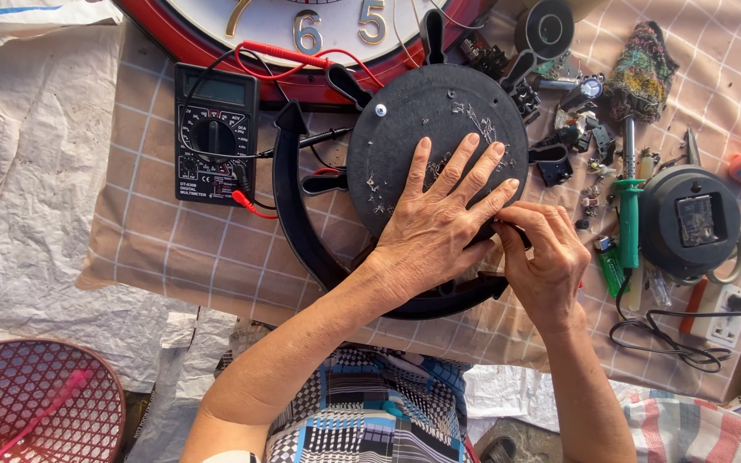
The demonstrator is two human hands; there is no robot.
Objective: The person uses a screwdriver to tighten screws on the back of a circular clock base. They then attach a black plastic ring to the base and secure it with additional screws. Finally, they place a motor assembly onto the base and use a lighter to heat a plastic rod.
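My left hand [439,225] lies flat, fingers spread, on a round black plastic disc [422,120], the back of a clock part with a small screw near its top. My right hand [544,257] is pinched at the disc's lower right edge, fingertips closed on something small and dark that I cannot make out. A black curved frame piece [295,219] arcs around the disc's left and bottom.
A black multimeter [214,130] with red and black leads lies at left. A red-rimmed wall clock [302,34] is at the top. At right lie a green soldering iron [629,219], a small black clock back [689,221], a lighter and loose parts. A pink mesh basket [32,403] sits at bottom left.
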